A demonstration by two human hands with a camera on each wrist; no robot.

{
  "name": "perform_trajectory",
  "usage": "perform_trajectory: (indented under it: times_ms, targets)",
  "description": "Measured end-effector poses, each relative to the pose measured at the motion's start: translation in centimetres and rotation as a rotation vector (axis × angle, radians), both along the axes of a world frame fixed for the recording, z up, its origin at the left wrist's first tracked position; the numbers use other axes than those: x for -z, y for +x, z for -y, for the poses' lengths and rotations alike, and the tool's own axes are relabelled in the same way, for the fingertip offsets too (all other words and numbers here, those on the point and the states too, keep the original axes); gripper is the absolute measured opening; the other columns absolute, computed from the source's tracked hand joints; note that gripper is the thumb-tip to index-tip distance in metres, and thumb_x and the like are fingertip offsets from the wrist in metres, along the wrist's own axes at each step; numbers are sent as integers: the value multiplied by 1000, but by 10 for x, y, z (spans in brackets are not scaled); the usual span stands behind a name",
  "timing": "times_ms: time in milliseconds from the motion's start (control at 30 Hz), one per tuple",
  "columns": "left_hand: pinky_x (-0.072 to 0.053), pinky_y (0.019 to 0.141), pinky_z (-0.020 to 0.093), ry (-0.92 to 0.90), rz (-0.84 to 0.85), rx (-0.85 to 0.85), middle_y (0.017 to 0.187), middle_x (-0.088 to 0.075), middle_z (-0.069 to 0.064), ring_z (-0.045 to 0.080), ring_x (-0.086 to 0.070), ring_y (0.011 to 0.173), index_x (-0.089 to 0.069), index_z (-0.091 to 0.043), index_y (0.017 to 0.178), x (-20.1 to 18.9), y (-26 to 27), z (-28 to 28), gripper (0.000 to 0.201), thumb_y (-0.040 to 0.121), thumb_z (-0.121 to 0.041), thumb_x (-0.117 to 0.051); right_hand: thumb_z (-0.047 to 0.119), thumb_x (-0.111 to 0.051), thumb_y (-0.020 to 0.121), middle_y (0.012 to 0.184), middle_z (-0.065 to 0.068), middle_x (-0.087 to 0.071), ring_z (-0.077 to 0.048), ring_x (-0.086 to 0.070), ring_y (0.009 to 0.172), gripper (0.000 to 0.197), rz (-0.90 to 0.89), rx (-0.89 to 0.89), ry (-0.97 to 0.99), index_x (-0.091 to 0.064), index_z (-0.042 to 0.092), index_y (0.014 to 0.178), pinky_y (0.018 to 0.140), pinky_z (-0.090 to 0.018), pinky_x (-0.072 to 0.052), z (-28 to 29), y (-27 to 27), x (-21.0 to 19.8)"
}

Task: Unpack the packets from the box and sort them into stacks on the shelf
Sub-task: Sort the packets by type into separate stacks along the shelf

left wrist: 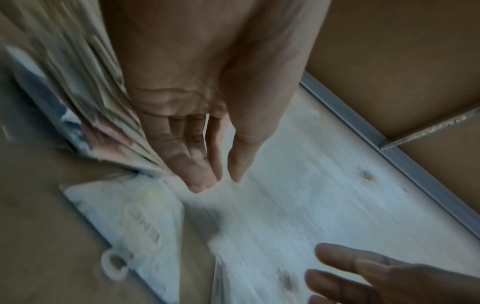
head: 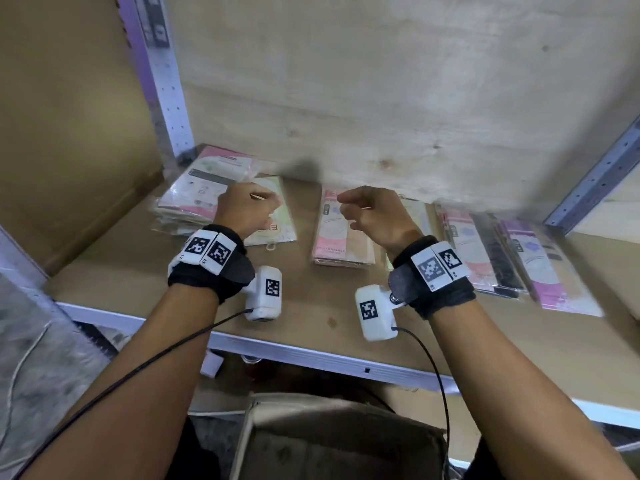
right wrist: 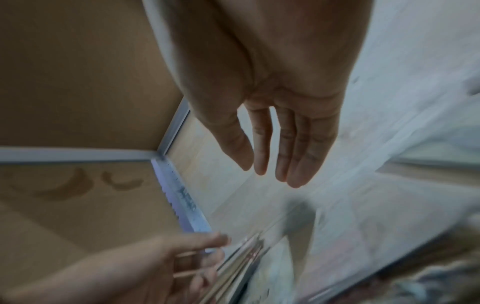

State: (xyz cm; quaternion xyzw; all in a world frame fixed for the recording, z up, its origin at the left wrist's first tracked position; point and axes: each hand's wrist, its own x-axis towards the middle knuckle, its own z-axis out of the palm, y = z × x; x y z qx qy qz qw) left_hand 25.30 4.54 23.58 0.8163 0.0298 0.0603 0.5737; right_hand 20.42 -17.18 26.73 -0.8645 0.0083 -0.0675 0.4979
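Several stacks of flat packets lie in a row on the shelf board (head: pixel 311 306). A thick pink-and-white stack (head: pixel 192 194) sits at the far left, with a pale green packet (head: pixel 280 223) beside it. A pink stack (head: pixel 337 237) lies in the middle, and pink and purple packets (head: pixel 502 254) lie overlapping at the right. My left hand (head: pixel 266 202) hovers over the green packet, fingers relaxed and holding nothing (left wrist: pixel 221 181). My right hand (head: pixel 346 209) hovers over the pink middle stack, likewise empty (right wrist: pixel 272 174). The cardboard box (head: pixel 339 445) stands below the shelf's front edge.
A cardboard panel (head: pixel 69 133) closes the shelf's left side next to a perforated metal upright (head: pixel 166 81). Another upright (head: pixel 595 181) slants at the right. A pale wooden board (head: pixel 381 81) forms the back. Bare shelf board lies in front of the stacks.
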Motion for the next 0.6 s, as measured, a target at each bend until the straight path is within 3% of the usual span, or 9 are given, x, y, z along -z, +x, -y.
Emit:
perform_trajectory:
  times_ms: [133, 267, 333, 367, 467, 533, 600]
  targets:
    - [-55, 54, 24, -107, 88, -70, 78, -70, 2, 12, -59, 54, -71, -22, 86, -13, -7, -23, 10, 92, -21, -63, 6, -62, 88, 95, -7, -68, -25, -66, 86, 13, -102, -131, -50, -66, 15, 96, 88, -45, -58, -46, 26, 1]
    - [-54, 59, 32, -137, 163, -97, 76, -65, 9, 19, -55, 55, -71, -10, 91, -21, -12, -36, 16, 95, -17, -58, 13, -66, 89, 99, -5, -60, -23, -59, 90, 25, -243, -170, -185, -65, 7, 113, 84, -38, -59, -83, 55, 12]
    - [-58, 65, 40, -106, 178, -95, 76, -66, 11, 23, -58, 58, -71, -2, 94, -21, -14, -41, 19, 95, -15, -57, 16, -67, 89, 93, -2, -57, -20, -54, 88, 32, -272, -184, -309, -64, 4, 119, 70, -27, -52, -95, 66, 14]
    - [-60, 66, 42, -85, 180, -92, 78, -68, 12, 23, -59, 59, -71, -1, 96, -20, -16, -42, 19, 95, -14, -57, 17, -67, 89, 94, -3, -57, -20, -54, 89, 34, -281, -178, -353, -65, 2, 119, 68, -27, -50, -99, 70, 14]
    - [-59, 62, 36, -23, 170, -68, 81, -71, 12, 20, -61, 58, -71, -3, 97, -18, -21, -47, 18, 95, -14, -57, 19, -68, 87, 106, -9, -59, -25, -58, 95, 36, -336, -103, -345, -64, 2, 118, 86, -35, -55, -103, 84, 18]
    - [-56, 60, 31, -26, 168, -57, 79, -70, 9, 19, -60, 57, -71, -5, 95, -21, -22, -50, 16, 94, -12, -57, 21, -73, 82, 103, -9, -58, -26, -59, 94, 30, -360, -41, -255, -61, 6, 104, 85, -38, -57, -107, 89, 19]
    - [-54, 59, 30, -47, 171, -60, 76, -68, 7, 20, -59, 56, -71, -5, 95, -25, -22, -53, 15, 94, -11, -56, 22, -79, 75, 96, -11, -58, -27, -59, 91, 31, -406, 4, -229, -56, 11, 92, 93, -45, -55, -109, 93, 21]
